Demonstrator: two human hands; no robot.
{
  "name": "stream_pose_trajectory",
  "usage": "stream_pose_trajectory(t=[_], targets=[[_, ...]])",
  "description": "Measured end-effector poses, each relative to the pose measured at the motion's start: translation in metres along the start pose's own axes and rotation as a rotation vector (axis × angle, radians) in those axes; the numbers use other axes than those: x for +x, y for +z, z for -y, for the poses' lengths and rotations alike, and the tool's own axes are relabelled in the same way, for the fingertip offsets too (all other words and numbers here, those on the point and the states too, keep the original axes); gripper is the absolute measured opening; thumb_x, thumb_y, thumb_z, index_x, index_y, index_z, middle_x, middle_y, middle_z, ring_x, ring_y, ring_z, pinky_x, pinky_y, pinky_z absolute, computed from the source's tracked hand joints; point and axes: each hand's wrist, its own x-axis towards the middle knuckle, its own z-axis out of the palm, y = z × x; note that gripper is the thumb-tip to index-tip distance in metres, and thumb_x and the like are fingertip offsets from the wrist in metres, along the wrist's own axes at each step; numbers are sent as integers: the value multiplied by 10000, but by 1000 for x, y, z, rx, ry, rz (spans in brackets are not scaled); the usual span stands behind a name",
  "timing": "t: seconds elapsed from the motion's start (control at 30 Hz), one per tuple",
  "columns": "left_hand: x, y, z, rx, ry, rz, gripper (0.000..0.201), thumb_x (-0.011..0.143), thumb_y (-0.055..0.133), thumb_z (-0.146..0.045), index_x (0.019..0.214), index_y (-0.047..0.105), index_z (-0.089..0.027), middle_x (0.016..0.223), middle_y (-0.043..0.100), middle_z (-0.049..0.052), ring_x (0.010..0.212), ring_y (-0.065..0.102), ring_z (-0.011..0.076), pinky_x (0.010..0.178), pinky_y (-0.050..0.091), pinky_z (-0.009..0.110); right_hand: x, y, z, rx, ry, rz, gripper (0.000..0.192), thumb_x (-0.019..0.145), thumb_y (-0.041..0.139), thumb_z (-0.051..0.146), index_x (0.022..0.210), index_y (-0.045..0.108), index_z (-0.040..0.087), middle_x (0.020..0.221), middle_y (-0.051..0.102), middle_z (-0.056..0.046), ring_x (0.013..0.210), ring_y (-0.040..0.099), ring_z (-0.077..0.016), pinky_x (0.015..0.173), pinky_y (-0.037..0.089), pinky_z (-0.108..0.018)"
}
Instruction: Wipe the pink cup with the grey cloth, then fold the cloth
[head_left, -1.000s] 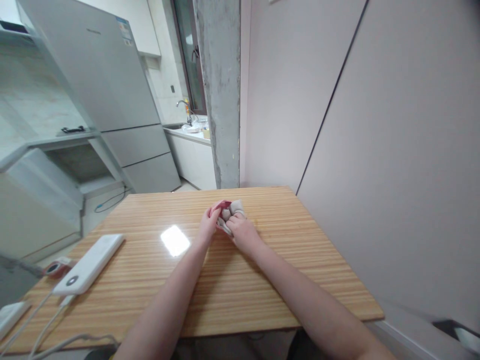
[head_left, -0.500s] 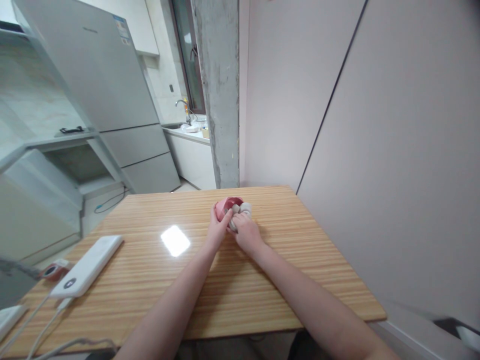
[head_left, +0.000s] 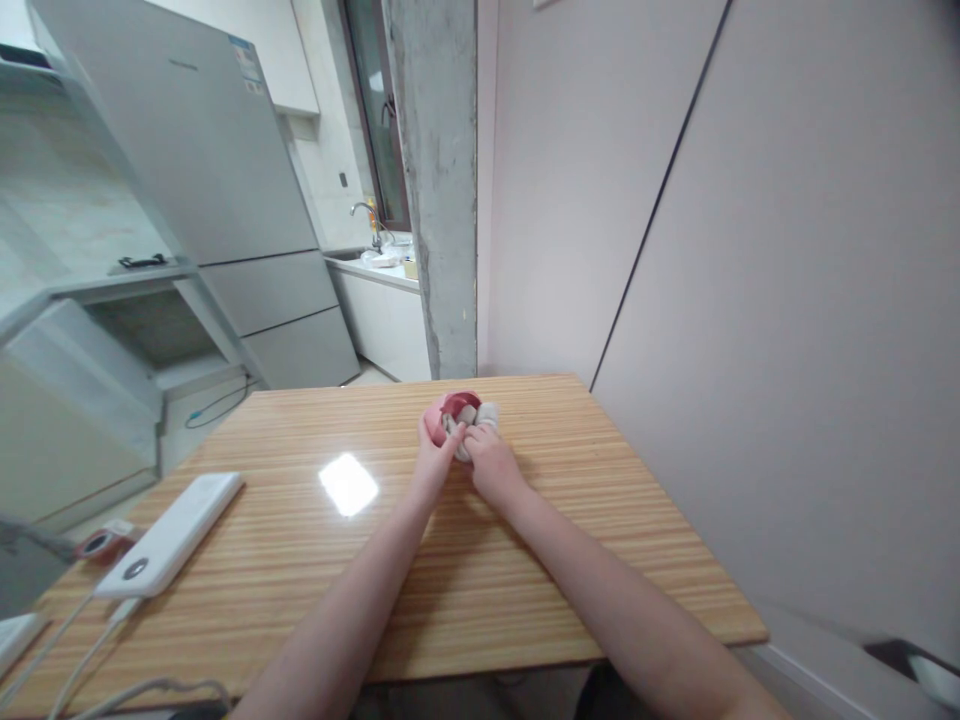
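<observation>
**Soft bundle, pink and cream, held at far centre of bench**

Small bunched pink-and-cream fabric bundle [head_left: 463,415]: soft, crumpled, rounded; sits on the striped light-wood laminate bench [head_left: 525,560], near its far edge. Left hand [head_left: 433,452]: fingers curled, pinching the pink side. Right hand [head_left: 489,462]: fingers closed on the cream side. Both hands meet at the bundle. Flat white rectangular power bank [head_left: 171,535], smooth plastic, well apart to the left, white cable [head_left: 82,650] attached.
</observation>
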Motion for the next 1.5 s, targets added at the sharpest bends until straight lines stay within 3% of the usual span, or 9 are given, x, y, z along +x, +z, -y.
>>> stream_pose_trajectory(t=[0.23,0.37,0.5,0.73,0.8,0.93,1.07,1.27,1.5], targets=[[14,-16,-11,91,0,4,509,703,736,-357,1155,570,-191,1000,685,69,866,661,187,723,534,270,2,-14,-3,-6,-191,116,96,827,608,128,900,635,185,973,627,-56,956,493,-199,813,414,-306],[-3,4,3,-31,-33,-28,711,776,672,-445,1373,357,-223,1092,657,78,810,660,152,709,533,269,-2,-15,5,-98,-30,39,171,905,477,116,904,633,186,943,626,-69,941,486,-210,771,399,-318],[-16,18,11,-71,89,-104,569,829,590,-470,1311,413,-226,1178,620,89,1005,636,187,841,517,295,-1,-10,8,-69,-24,-5,147,925,490,176,925,637,182,940,622,-67,951,489,-214,799,398,-325],[15,-25,-22,312,291,114,373,771,634,-395,1064,629,-164,1043,675,80,1026,615,234,943,461,350,2,-17,-5,-55,-190,117,187,901,518,112,1004,650,195,1065,625,-63,1031,486,-193,800,396,-311],[17,-26,-20,317,244,144,422,743,665,-378,1103,621,-162,1052,675,85,1024,620,231,946,461,350,1,-15,-1,-110,-150,131,179,911,499,126,980,652,189,1046,632,-72,1011,487,-205,767,395,-322],[3,-3,2,91,48,1,724,759,657,-462,1369,373,-195,1113,647,106,927,657,208,815,525,351,-2,-8,6,-140,0,104,190,886,488,88,936,653,168,975,637,-89,965,484,-223,749,396,-340],[-6,8,9,-7,41,-14,639,738,690,-502,1235,458,-175,1117,643,117,960,650,204,802,531,312,-1,-8,1,-30,3,36,182,872,515,91,978,650,151,974,637,-82,948,494,-216,796,411,-340],[10,-21,-15,237,92,70,519,682,734,-500,1054,607,-161,1016,671,105,941,643,248,763,532,323,1,-14,-8,17,-174,142,238,815,630,138,1050,649,175,1080,629,-75,1033,498,-213,881,413,-330],[-5,8,11,-9,-32,-32,754,735,695,-481,1351,360,-204,1088,657,98,896,665,191,790,532,324,-4,-5,4,-94,37,123,228,810,565,66,999,648,163,1000,635,-87,976,503,-225,813,424,-332]])
